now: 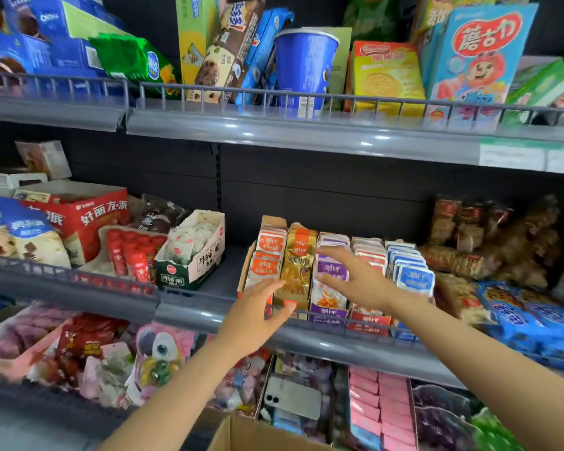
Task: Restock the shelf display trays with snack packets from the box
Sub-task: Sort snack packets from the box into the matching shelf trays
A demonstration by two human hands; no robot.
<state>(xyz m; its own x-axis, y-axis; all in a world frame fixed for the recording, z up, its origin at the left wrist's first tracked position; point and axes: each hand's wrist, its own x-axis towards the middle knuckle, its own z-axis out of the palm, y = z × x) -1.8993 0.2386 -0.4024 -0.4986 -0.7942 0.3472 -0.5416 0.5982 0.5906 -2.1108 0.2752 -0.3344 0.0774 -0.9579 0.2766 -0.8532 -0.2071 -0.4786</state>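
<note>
**Cardboard box (241, 432) below; display trays (368, 320) look nearly full**

Snack packets (407, 271) stand packed in rows on the middle shelf (209, 317). Left hand (258, 310), fingers spread, reaches the gold row (298, 268); right hand (352, 275), spread, hovers over the purple packets (329, 297). Neither holds anything. Box contents unseen.

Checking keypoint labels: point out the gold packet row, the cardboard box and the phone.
gold packet row (297, 271): head view, face of the front packet.
cardboard box (245, 435): head view, brown surface just below its upper edge.
phone (298, 398): head view, middle of its white back.
</note>
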